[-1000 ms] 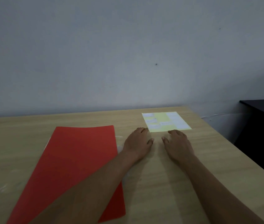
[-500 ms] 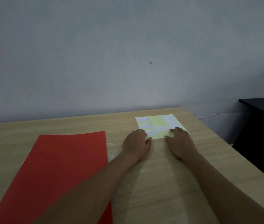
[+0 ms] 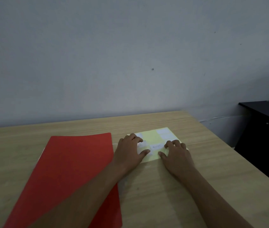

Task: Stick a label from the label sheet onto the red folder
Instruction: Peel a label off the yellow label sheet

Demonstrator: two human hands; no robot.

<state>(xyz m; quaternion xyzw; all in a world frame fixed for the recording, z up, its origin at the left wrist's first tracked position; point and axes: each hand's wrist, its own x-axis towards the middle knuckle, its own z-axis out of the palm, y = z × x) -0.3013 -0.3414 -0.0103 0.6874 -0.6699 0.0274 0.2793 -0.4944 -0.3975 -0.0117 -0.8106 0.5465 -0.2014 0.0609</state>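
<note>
A red folder (image 3: 68, 170) lies flat on the left half of the wooden table. To its right lies a pale yellow label sheet (image 3: 153, 138) with several white labels on it. My left hand (image 3: 129, 152) rests palm down on the sheet's left part, fingers spread, thumb beside a white label. My right hand (image 3: 176, 153) rests palm down on the sheet's right near corner, fingertips next to a white label (image 3: 156, 146) between the two hands. Neither hand holds anything. The hands hide the sheet's near corners.
The wooden table (image 3: 163, 195) runs up to a plain grey wall at the back. Its right edge slants from back to front. A black cabinet (image 3: 265, 132) stands to the right of the table, with a thin cable on the wall above it.
Both hands have slid forward from the bare table onto the label sheet. The camera has shifted, so the folder and sheet sit differently in the frame.
</note>
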